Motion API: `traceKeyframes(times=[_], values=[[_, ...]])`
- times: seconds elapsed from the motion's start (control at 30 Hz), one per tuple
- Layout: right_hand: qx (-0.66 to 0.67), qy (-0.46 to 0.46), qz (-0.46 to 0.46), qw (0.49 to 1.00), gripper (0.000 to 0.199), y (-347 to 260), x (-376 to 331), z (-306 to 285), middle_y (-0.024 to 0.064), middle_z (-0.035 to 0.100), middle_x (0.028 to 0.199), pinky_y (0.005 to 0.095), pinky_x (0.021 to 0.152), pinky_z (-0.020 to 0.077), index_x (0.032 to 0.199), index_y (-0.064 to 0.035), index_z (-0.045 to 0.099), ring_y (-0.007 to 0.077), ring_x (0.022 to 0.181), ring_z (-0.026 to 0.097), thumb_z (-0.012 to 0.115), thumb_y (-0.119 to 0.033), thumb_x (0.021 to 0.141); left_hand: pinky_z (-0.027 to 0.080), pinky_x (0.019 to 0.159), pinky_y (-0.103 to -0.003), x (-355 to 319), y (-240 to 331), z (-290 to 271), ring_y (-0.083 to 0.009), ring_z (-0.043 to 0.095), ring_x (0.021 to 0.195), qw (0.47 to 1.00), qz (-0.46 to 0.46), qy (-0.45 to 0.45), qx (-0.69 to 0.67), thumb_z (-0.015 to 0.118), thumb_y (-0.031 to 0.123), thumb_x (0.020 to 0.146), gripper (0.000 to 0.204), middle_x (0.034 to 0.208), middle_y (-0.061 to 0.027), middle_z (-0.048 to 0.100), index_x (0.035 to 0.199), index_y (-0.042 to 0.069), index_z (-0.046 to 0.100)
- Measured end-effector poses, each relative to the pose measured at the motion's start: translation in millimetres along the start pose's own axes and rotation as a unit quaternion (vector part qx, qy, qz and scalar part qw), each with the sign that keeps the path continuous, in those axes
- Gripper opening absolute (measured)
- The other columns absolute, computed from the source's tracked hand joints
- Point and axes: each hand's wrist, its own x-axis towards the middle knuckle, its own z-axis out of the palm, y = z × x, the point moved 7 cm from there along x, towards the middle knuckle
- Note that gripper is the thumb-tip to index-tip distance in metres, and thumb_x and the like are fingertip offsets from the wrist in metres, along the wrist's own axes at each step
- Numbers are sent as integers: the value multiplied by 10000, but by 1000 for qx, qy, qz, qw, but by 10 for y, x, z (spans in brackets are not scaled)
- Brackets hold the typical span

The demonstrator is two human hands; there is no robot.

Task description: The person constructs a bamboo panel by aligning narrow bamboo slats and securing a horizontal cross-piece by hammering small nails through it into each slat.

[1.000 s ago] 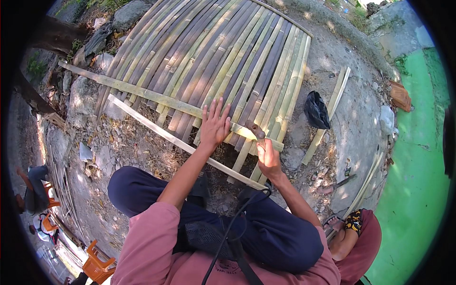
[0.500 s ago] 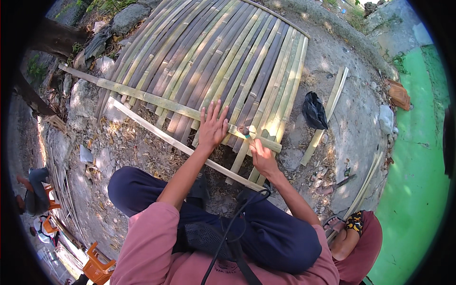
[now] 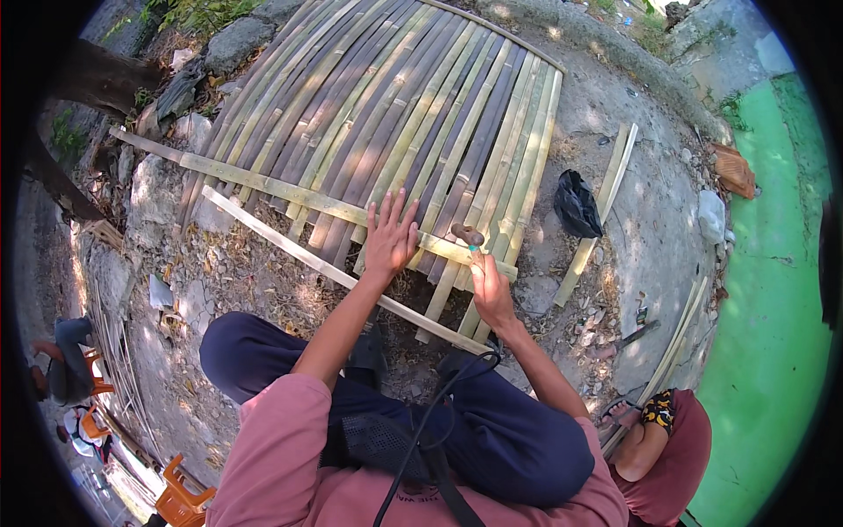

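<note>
A panel of bamboo slats (image 3: 351,114) lies ahead of me, green and dark strips side by side. Across its near ends runs a bamboo crosspiece (image 3: 281,187). My left hand (image 3: 392,237) rests palm down with fingers spread, over the crosspiece and the slat ends. In my right hand (image 3: 492,288) a hammer (image 3: 469,235) is gripped by its handle, its brown head raised over the crosspiece near the right end. Whether a nail stands under the hammer head, I cannot tell.
A loose pale bamboo strip (image 3: 342,274) lies between my knees and the panel. Right of the panel are a black plastic bag (image 3: 577,204) and more strips (image 3: 606,211). Another person (image 3: 660,448) sits at my lower right. Orange chairs (image 3: 183,492) stand at lower left.
The hammer has lifted off the crosspiece and shifted slightly right and away from me, in my right hand. My left hand stays at the same place on the slats.
</note>
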Motion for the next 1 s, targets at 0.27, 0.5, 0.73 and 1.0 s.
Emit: traceKeyframes(times=[0.27, 0.5, 0.73, 1.0], values=[[-11, 28, 25, 999, 239, 309, -7, -227, 275, 603, 784, 538, 640, 461, 1166, -4, 528, 506, 718, 648, 529, -242, 1142, 165, 1321, -577, -6, 75, -94, -284, 428, 1567, 993, 68, -13, -98, 592, 326, 1026, 505, 1615, -94, 546, 1503, 160, 602], [7, -20, -1, 1000, 258, 350, 40, -334, 270, 569, 766, 518, 632, 454, 1129, 2, 536, 517, 741, 644, 545, -255, 1137, 229, 1282, -563, 72, 95, -144, -247, 560, 1459, 960, 61, -38, -270, 857, 375, 859, 441, 1440, -29, 713, 1247, 183, 771], [-18, -50, 6, 999, 264, 207, 162, -442, 264, 559, 752, 529, 644, 455, 1111, 0, 543, 519, 755, 645, 548, -263, 1138, 271, 1227, -546, 23, 81, 94, -248, 614, 1382, 954, 47, -45, -293, 895, 342, 868, 177, 1150, 44, 821, 989, 224, 844], [-73, -124, -35, 989, 278, -88, 136, -367, 285, 623, 785, 584, 671, 474, 1200, -7, 552, 512, 779, 675, 539, -278, 1138, 297, 1174, -515, 17, 137, 112, -275, 625, 1352, 951, 42, -24, -306, 844, 304, 908, 139, 1075, 41, 817, 952, 177, 808]])
